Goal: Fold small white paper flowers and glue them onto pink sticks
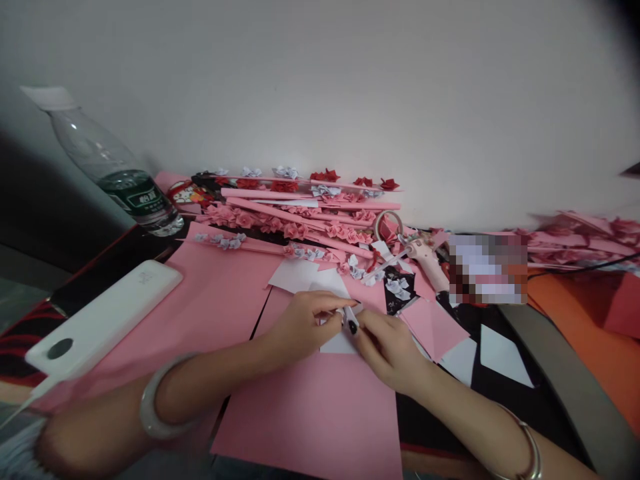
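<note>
Between the fingertips of both hands is a small piece of folded white paper [349, 315], partly hidden by the fingers. My left hand [310, 321] pinches it from the left side. From the right, my right hand [390, 343] grips the same paper with thumb and fingers. White paper squares [340, 345] lie just beneath the hands. Under those, a large pink sheet [315, 407] reaches toward the front edge of the table. Finished white paper flowers [399, 288] sit a little beyond my right hand.
Pink paper sticks with folded flowers [295, 230] are heaped along the wall. A water bottle [143, 200] and a white power bank [105, 317] stand and lie at left. A glue gun [427, 263], a tape roll [389, 227] and pink squares [437, 327] are at right.
</note>
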A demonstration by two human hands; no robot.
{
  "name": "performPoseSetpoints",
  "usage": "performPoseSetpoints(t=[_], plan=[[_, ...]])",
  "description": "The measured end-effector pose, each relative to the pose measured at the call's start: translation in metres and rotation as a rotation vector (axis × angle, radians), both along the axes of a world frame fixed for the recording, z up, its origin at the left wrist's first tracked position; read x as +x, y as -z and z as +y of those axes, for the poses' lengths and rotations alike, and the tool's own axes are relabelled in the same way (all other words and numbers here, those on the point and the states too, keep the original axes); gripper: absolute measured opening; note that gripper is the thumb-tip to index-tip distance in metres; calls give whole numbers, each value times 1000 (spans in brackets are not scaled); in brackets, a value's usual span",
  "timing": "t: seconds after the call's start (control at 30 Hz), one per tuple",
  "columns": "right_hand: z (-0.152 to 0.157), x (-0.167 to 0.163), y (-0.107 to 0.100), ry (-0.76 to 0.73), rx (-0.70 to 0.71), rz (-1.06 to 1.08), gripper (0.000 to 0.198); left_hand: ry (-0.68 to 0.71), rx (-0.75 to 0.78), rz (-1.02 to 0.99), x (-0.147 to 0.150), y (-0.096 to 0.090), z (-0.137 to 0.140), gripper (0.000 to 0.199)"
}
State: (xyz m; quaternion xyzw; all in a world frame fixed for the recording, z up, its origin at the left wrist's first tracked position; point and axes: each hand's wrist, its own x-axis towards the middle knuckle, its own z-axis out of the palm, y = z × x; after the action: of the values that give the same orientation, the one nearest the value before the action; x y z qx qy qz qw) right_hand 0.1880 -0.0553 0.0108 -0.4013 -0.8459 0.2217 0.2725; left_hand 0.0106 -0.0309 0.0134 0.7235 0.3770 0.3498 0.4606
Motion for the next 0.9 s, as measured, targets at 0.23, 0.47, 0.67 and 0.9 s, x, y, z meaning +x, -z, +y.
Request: performPoseSetpoints(t=[0.23, 0.47, 0.67, 0.9], plan=[[7, 5, 5, 117, -254, 239, 23, 111, -334, -179, -2, -3, 4, 36], [6, 4, 1, 8, -294, 272, 20, 190, -477, -124, -1, 7, 9, 49], [7, 4, 2, 25, -304, 286, 20, 201, -481, -97, -1, 4, 6, 45], [6, 4, 2, 27, -331, 296, 20, 186, -446, -60, 0, 0, 4, 38]])
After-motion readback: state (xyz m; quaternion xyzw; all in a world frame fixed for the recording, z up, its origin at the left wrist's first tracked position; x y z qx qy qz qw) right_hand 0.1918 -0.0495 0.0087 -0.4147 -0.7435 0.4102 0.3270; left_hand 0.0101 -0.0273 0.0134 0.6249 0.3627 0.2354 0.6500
